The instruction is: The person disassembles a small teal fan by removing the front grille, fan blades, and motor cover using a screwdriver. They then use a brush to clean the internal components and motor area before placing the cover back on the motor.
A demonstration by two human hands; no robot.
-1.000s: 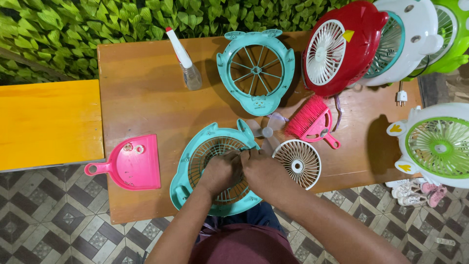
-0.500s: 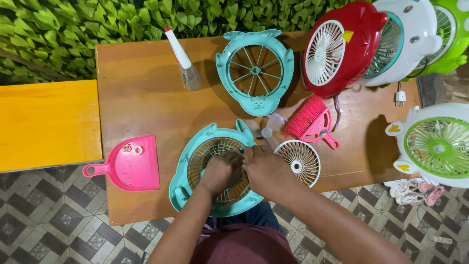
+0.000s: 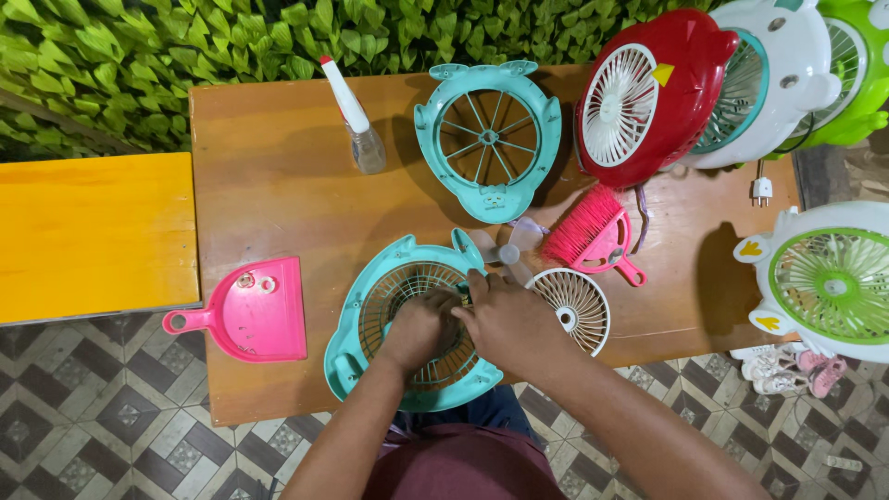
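Both hands, left hand point(image 3: 419, 326) and right hand point(image 3: 507, 319), are pressing fingers down onto one teal fan shell point(image 3: 370, 315) at the table's point(image 3: 278, 185) near edge, clamped on its grille. Around it: one pink dustpan point(image 3: 248, 311), one white grille point(image 3: 576, 306), one pink brush point(image 3: 589, 235), one spray bottle point(image 3: 356, 120), a second teal shell point(image 3: 488, 137) sitting further back.

Pink dustpan point(image 3: 250, 310), spray bottle point(image 3: 356, 120), pink brush point(image 3: 588, 236), red fan point(image 3: 648, 93) on table point(image 3: 278, 194)

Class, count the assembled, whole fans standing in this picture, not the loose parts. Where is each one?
4. A red fan stands at the table's far right, a white fan beside it, a green fan in the top corner, and a white-and-green fan at the right edge. Others may lie beyond the frame.
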